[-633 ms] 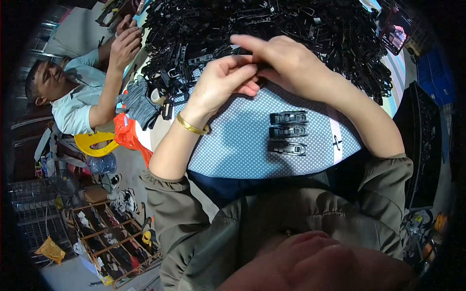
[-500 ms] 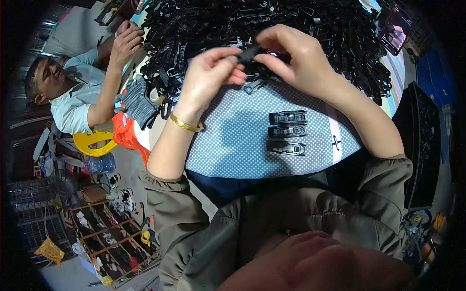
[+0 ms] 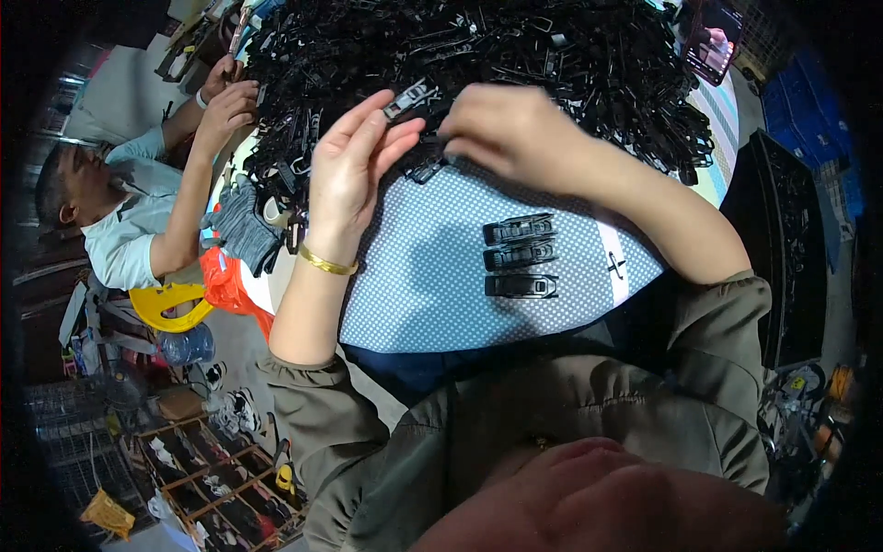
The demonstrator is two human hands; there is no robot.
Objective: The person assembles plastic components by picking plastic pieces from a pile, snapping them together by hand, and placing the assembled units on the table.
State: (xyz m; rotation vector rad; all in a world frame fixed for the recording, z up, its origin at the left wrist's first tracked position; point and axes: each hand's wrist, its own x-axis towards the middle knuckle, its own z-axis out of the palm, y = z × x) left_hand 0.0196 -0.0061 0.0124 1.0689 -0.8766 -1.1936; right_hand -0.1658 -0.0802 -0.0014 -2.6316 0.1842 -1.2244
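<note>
One dark clip in the left hand, near the right hand

Table with dotted cloth, black-parts heap, three black clips

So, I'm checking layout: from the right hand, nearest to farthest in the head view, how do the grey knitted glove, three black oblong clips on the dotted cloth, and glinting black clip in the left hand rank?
1. Glinting black clip, just left, in left hand.
2. Three black clips, below in the picture.
3. Grey knitted glove, far left.
</note>
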